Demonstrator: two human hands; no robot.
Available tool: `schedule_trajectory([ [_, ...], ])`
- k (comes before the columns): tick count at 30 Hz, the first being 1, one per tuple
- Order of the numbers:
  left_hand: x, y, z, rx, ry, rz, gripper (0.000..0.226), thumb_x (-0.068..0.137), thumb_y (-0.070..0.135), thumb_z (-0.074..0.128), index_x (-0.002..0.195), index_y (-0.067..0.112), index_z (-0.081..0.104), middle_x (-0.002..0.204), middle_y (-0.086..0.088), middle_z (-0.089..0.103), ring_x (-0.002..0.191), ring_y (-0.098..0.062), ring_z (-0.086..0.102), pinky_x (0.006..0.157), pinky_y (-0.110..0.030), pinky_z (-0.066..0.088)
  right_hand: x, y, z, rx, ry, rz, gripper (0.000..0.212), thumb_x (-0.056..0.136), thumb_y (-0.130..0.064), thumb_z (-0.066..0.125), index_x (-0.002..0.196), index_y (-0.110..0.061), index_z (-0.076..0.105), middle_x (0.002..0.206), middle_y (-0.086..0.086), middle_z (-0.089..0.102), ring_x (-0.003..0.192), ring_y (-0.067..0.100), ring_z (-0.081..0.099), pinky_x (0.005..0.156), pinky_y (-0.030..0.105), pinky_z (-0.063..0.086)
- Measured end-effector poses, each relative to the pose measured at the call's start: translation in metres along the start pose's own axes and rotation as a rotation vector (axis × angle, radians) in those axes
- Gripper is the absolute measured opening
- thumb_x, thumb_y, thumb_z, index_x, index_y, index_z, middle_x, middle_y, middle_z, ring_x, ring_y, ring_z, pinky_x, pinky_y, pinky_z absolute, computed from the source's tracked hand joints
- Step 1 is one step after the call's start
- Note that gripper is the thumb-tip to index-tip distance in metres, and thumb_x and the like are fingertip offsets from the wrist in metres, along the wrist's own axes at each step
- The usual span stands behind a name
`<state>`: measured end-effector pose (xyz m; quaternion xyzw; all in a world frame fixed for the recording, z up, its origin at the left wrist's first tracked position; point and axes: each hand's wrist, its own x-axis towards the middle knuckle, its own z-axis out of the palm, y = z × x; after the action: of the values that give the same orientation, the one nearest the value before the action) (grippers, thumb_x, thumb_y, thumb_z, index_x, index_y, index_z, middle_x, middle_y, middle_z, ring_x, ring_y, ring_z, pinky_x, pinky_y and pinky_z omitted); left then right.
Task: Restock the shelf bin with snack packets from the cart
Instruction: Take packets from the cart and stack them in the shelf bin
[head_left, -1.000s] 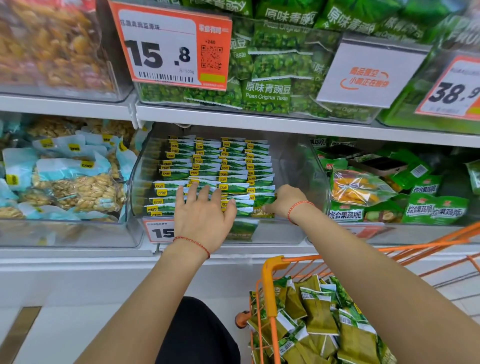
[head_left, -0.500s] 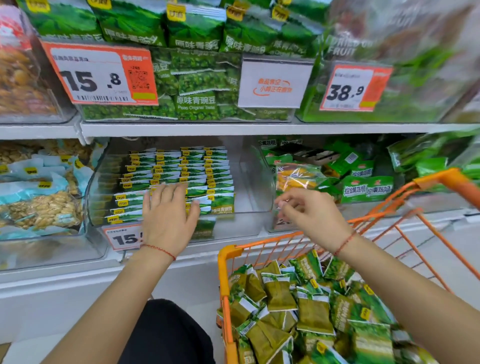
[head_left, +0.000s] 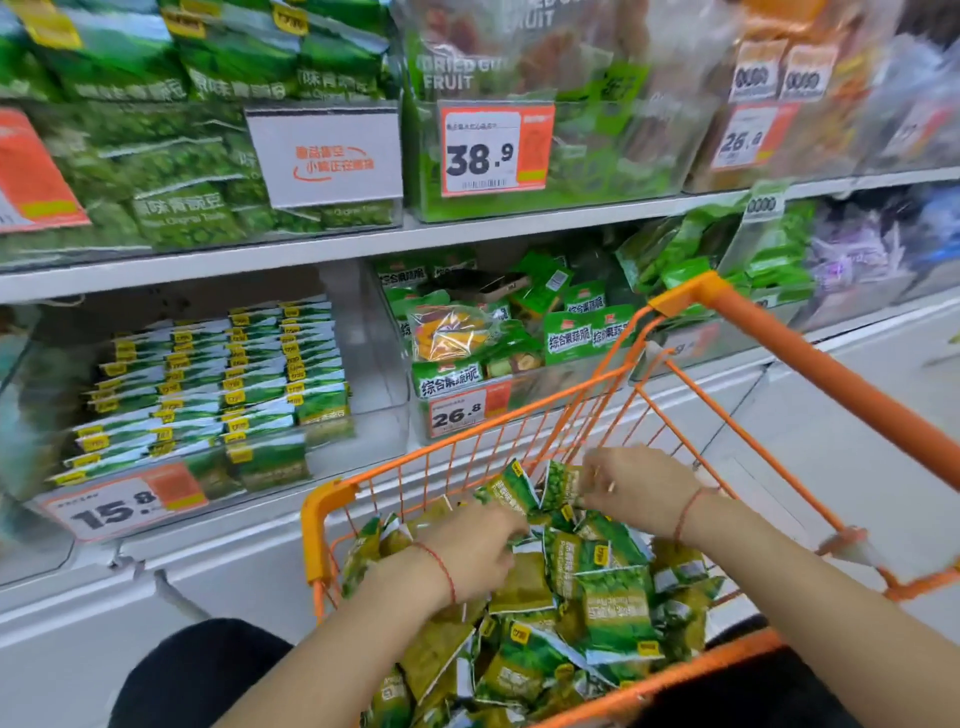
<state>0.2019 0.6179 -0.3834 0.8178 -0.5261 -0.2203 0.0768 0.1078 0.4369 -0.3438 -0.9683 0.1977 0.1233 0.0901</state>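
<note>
Small green snack packets (head_left: 613, 608) lie heaped in the orange wire cart (head_left: 810, 358) in front of me. Both my hands are down in the heap. My left hand (head_left: 467, 551) has its fingers curled on the lower edge of a raised packet (head_left: 506, 491). My right hand (head_left: 639, 488) pinches another upright packet (head_left: 563, 483) beside it. The clear shelf bin (head_left: 374, 364) on the lower shelf at left holds neat rows of the same packets (head_left: 218, 389), with bare space along its right side.
A 15.8 price tag (head_left: 124, 501) hangs on the bin's front. To its right stands a bin of mixed green bags (head_left: 498, 338) tagged 26.8. The upper shelf (head_left: 363, 244) carries pea bags and dried fruit. My dark-clothed knee (head_left: 197, 670) is at lower left.
Both hands have left the shelf bin and dropped into the cart, closing on packets. My view has swung right and down towards the cart.
</note>
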Motion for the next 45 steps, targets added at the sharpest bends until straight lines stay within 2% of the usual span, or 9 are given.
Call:
schedule_trajectory([
  [9, 0.019, 0.003, 0.034, 0.243, -0.091, 0.057, 0.085, 0.078, 0.049, 0.068, 0.145, 0.016, 0.028, 0.138, -0.008, 0.041, 0.126, -0.026, 0.039, 0.103, -0.038, 0.038, -0.006, -0.005, 0.039, -0.086, -0.209, 0.035, 0.045, 0.082, -0.053, 0.064, 0.109, -0.018, 0.058, 0.102, 0.002, 0.063, 0.094, 0.021, 0.058, 0.071, 0.028, 0.043],
  [15, 0.017, -0.011, 0.007, -0.723, 0.12, -0.289, 0.034, 0.093, 0.026, 0.051, 0.121, 0.006, 0.049, 0.082, 0.002, 0.054, 0.07, -0.009, 0.051, 0.069, -0.023, 0.052, -0.009, 0.001, 0.032, 0.327, -0.015, 0.047, 0.021, 0.087, -0.036, 0.063, 0.097, -0.025, 0.048, 0.093, 0.0, 0.057, 0.07, 0.014, 0.052, 0.061, 0.028, 0.039],
  [18, 0.012, -0.012, -0.01, -1.493, 0.123, -0.439, 0.037, 0.09, 0.006, 0.058, 0.124, -0.004, 0.047, 0.116, -0.004, 0.043, 0.102, -0.015, 0.047, 0.081, -0.037, 0.057, -0.008, 0.005, 0.027, 0.598, 0.168, 0.135, 0.021, 0.09, -0.033, 0.06, 0.102, -0.025, 0.046, 0.092, 0.008, 0.058, 0.066, 0.014, 0.05, 0.06, 0.029, 0.038],
  [21, 0.005, -0.015, -0.017, -1.803, 0.074, -0.371, 0.032, 0.085, 0.001, 0.062, 0.115, 0.003, 0.052, 0.13, -0.002, 0.037, 0.12, -0.024, 0.043, 0.077, -0.049, 0.057, -0.007, 0.004, 0.02, 0.93, 0.184, 0.259, 0.021, 0.089, -0.021, 0.062, 0.106, -0.018, 0.05, 0.076, 0.0, 0.048, 0.056, 0.013, 0.043, 0.054, 0.025, 0.034],
  [26, 0.004, -0.022, -0.018, -1.846, 0.083, -0.335, 0.028, 0.082, -0.01, 0.06, 0.108, -0.003, 0.054, 0.116, -0.008, 0.048, 0.106, -0.023, 0.054, 0.074, -0.045, 0.059, -0.012, 0.003, 0.011, 1.538, -0.029, 0.442, 0.043, 0.083, 0.001, 0.064, 0.121, -0.013, 0.049, 0.089, 0.013, 0.053, 0.069, 0.022, 0.052, 0.06, 0.032, 0.05],
  [32, 0.01, -0.02, -0.013, -1.582, 0.167, -0.152, 0.04, 0.076, 0.0, 0.071, 0.112, 0.012, 0.057, 0.085, -0.002, 0.064, 0.068, -0.009, 0.061, 0.051, -0.022, 0.042, -0.013, -0.006, 0.015, 1.379, 0.034, 0.45, 0.05, 0.084, -0.003, 0.067, 0.127, -0.009, 0.042, 0.086, 0.008, 0.062, 0.071, 0.017, 0.063, 0.062, 0.027, 0.052],
  [37, 0.014, -0.013, -0.009, -1.51, 0.245, -0.089, 0.034, 0.073, 0.016, 0.072, 0.067, 0.017, 0.039, 0.054, 0.008, 0.038, 0.056, -0.007, 0.043, 0.056, -0.023, 0.033, -0.015, -0.005, 0.02, 1.406, 0.02, 0.382, 0.029, 0.084, -0.018, 0.07, 0.111, -0.017, 0.059, 0.113, 0.003, 0.054, 0.107, 0.022, 0.054, 0.086, 0.038, 0.055],
  [41, 0.013, -0.015, -0.005, -1.508, 0.168, -0.084, 0.027, 0.082, 0.011, 0.069, 0.107, 0.013, 0.058, 0.096, 0.001, 0.072, 0.096, -0.018, 0.065, 0.092, -0.038, 0.047, -0.017, -0.013, 0.015, 1.428, -0.021, 0.383, 0.048, 0.081, -0.024, 0.073, 0.121, -0.021, 0.046, 0.131, 0.006, 0.041, 0.121, 0.031, 0.045, 0.067, 0.028, 0.058],
  [45, 0.017, -0.016, -0.003, -1.396, 0.247, -0.082, 0.033, 0.084, 0.005, 0.066, 0.115, 0.008, 0.058, 0.109, -0.004, 0.07, 0.101, -0.02, 0.066, 0.081, -0.026, 0.052, -0.018, -0.017, 0.014, 1.477, -0.02, 0.362, 0.046, 0.081, -0.023, 0.073, 0.119, -0.019, 0.048, 0.121, 0.004, 0.052, 0.096, 0.021, 0.056, 0.068, 0.029, 0.058],
])
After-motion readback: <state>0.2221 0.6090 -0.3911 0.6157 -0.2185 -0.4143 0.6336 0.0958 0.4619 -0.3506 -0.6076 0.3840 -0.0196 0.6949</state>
